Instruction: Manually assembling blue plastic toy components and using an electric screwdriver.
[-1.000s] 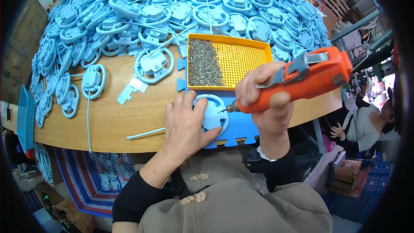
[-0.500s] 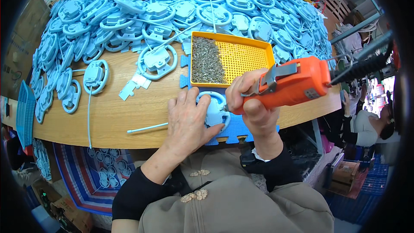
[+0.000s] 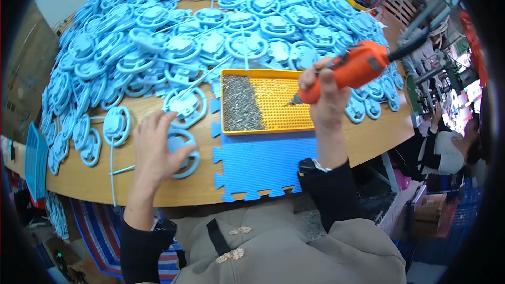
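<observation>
My left hand [image 3: 155,144] is over the left side of a light-blue steering-wheel-shaped plastic part [image 3: 177,142], left of the blue foam mat [image 3: 263,163]. Its fingers are stretched and its thumb lies across the part; a thin blue rod [image 3: 123,170] shows on the hand's other side. My right hand [image 3: 329,97] is closed around an orange electric screwdriver [image 3: 355,67], whose tip points left above the yellow perforated tray [image 3: 268,132]. Small metal screws [image 3: 242,105] fill the tray's left part.
A large heap of similar light-blue parts [image 3: 179,47] covers the far side of the wooden table [image 3: 210,192]. A blue basket [image 3: 36,160] stands at the left edge. A striped bag [image 3: 97,236] is below the table. Another person [image 3: 447,152] is at the right.
My left hand and the wheel-shaped part have moved left off the foam mat. My right hand has lifted the screwdriver away from the part, to above the tray. The view has shifted slightly.
</observation>
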Motion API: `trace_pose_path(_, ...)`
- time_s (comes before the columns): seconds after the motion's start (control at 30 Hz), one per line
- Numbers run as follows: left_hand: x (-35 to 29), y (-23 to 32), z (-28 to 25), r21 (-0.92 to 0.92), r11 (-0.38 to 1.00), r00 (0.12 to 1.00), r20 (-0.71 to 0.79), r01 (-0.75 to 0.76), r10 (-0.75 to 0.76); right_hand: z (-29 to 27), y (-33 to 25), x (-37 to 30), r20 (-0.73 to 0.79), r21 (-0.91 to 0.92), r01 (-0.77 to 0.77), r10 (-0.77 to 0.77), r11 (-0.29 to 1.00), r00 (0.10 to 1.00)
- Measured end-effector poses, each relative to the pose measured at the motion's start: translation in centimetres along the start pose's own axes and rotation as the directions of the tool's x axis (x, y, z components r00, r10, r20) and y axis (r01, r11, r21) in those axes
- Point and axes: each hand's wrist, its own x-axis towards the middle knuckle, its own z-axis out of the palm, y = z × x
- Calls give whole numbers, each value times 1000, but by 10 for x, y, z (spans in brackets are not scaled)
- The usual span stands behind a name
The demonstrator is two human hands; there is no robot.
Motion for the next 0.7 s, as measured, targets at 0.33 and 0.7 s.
trace_pose_path(0.33,60,-19,29,52,998,999,3,45,-45,-19,29,27,-79,-21,27,-29,999,996)
trace_pose_path(0.7,17,15,0,-131,991,994,-108,-9,-6,-26,40,32,-73,-33,20,-22,999,997)
